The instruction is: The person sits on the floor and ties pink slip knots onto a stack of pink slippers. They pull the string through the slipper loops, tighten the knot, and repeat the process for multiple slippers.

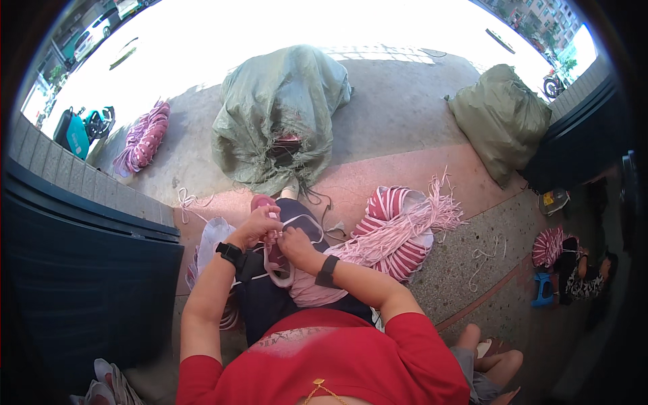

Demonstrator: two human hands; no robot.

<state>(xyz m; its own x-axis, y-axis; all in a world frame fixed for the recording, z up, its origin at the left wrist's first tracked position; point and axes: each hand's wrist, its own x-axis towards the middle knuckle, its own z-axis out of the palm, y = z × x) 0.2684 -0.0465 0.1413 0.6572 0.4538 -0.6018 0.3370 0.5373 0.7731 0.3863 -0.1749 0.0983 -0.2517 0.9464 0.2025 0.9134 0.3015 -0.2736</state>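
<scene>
My left hand is closed round a dark pink, flat piece with a pale edge, held above my lap. Close beside it on the right, my right hand has its fingers pinched at a thin white cord, which loops over my dark trousers. Exactly how the cord passes between the fingertips is too small to make out. Pale pink material lies on my lap under my right wrist. To the right of my legs rests a red-and-white striped bundle with a tail of pale pink cords across it.
A big green woven sack with a torn hole stands ahead; another sack leans at the right. A striped bundle lies far left. Dark metal doors flank me. A person's bare knees show at lower right, near a blue stool.
</scene>
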